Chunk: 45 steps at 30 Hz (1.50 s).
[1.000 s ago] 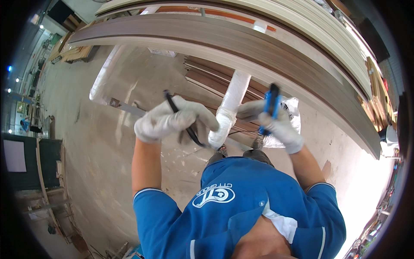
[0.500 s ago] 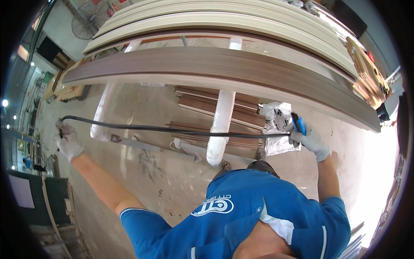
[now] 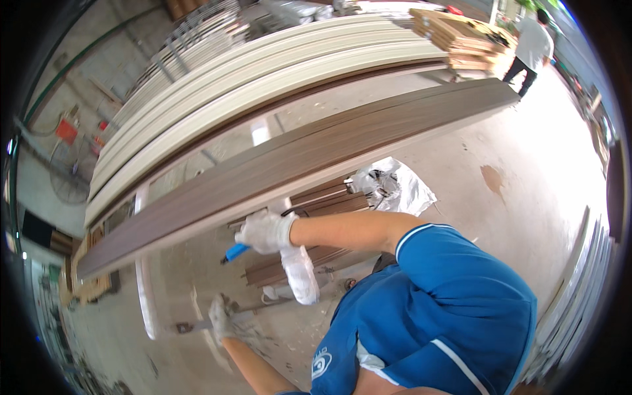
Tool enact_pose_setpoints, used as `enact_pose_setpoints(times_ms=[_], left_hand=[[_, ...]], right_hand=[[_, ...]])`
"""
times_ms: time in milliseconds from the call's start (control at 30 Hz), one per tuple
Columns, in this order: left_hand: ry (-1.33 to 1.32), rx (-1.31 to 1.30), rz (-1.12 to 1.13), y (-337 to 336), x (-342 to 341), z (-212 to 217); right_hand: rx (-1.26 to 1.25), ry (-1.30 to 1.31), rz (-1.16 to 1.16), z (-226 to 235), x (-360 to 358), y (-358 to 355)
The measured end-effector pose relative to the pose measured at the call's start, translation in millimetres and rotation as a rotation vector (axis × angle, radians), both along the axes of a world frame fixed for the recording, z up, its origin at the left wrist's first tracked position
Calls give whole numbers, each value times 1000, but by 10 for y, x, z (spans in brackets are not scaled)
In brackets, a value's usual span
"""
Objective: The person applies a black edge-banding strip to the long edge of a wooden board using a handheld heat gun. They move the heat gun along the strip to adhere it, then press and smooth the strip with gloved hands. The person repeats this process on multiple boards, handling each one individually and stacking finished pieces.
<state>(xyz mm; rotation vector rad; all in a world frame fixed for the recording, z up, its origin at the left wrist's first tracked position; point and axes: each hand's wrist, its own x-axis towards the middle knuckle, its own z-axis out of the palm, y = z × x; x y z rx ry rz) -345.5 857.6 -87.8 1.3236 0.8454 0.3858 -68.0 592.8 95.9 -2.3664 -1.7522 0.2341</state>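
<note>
The blue-handled tool (image 3: 236, 252) sits in the closed right hand (image 3: 265, 232) under the brown board (image 3: 316, 158); the left hand (image 3: 221, 316), fist closed on a cord end, should pull steady.

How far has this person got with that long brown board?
The long dark brown board already lies across the white supports. In hand: the gloved right hand holds a blue-handled tool at the board's near edge, while the gloved left hand reaches low toward the dusty floor. No strap or wrapping shows on the board yet.
</note>
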Motion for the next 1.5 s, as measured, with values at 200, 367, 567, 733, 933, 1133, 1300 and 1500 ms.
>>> enact_pose_setpoints(times_ms=[200, 367, 567, 733, 933, 1133, 1300, 1500], left_hand=[[-31, -51, 105, -706, 96, 221], [-193, 120, 59, -1466, 488, 1035], [-361, 201, -461, -2675, 1493, 1582], [-393, -68, -691, -3468, 2132, 1537], [-485, 160, -609, -4318, 2761, 1430], [-772, -181, -612, -5013, 3262, 1723], [-815, 67, -251, -4963, 3284, 1958], [-632, 191, 145, -5038, 3352, 1973]], right_hand=[[221, 313, 62, 14, 77, -482], [557, 1008, -134, 398, 208, -1153], [724, 1594, -96, 532, 339, -1605], [865, 733, -156, 395, 534, -2043], [470, 596, -14, 671, 1124, -3148], [771, 152, -366, 935, 2005, -5222], [1243, -175, -1152, 1066, 3167, -7700], [1172, 563, -1496, -49, 3579, -9232]])
